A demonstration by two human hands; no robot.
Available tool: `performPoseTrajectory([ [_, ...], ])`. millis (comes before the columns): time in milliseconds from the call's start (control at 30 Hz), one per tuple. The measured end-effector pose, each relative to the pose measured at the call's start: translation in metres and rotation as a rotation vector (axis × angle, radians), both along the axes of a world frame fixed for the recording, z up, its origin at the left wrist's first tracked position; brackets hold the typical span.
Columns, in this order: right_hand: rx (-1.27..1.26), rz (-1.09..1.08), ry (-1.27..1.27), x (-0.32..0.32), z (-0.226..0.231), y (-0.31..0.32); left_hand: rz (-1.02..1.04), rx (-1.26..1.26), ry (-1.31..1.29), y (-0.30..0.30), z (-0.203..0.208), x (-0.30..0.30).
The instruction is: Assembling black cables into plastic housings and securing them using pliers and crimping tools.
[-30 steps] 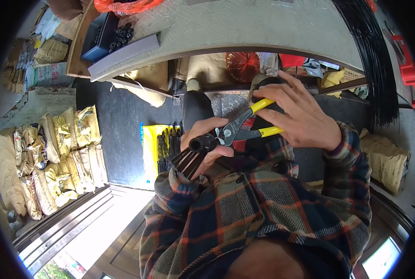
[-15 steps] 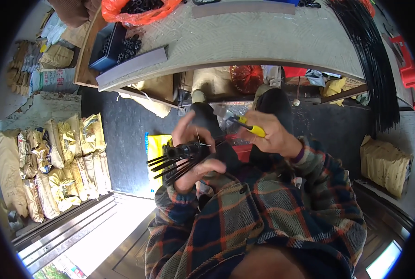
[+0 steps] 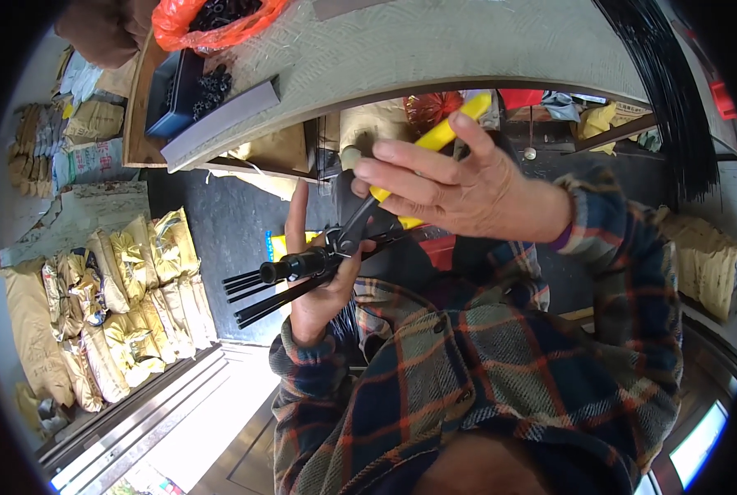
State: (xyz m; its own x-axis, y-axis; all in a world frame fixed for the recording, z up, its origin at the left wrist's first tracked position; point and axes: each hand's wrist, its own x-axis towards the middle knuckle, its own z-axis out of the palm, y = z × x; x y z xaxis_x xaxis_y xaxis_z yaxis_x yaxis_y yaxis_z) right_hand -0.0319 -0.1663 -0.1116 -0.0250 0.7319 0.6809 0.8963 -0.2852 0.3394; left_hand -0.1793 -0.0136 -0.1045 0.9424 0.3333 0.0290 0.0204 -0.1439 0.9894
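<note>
My left hand [image 3: 323, 299] is closed round a bundle of thin black rods [image 3: 273, 307] with a black tubular hub [image 3: 298, 266] at its end. Its index finger points up, away from the bundle. In my right hand [image 3: 475, 194] is a pair of pliers [image 3: 459, 122] with yellow handles, spread apart. The fingers wrap over one handle. The dark jaws reach down to the hub and the rods beside my left hand. Whether the jaws grip a wire there cannot be made out.
Ahead is a workbench [image 3: 434, 51] with a blue bin [image 3: 170, 111] of small black parts and an orange plastic bag [image 3: 170, 29]. Long black rods [image 3: 661, 91] hang over its right side. Brown paper packages [image 3: 129, 322] stand at the left, another [image 3: 702, 264] at the right.
My right hand has brought the pliers left and down onto the hub, their handles now spread wide. The thin wire seen earlier at my left hand no longer shows clearly. The view has shifted slightly.
</note>
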Motion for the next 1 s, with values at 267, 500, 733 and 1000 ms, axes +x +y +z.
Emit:
performPoseTrajectory([
  [267,0.139,-0.116,0.334,-0.033,-0.026,-0.012,0.08,-0.068,0.016,-0.007,-0.003,0.003],
  [500,-0.543,0.529,0.891,0.021,0.025,-0.041,-0.343,-0.125,0.056,0.017,-0.005,-0.008],
  [733,-0.625,0.539,1.374,0.01,0.026,-0.048,-0.179,-0.055,-0.109,0.01,-0.024,-0.017],
  [1000,-0.924,0.569,2.606,0.009,0.019,-0.061,-0.346,-0.232,-0.002,0.011,-0.021,-0.011],
])
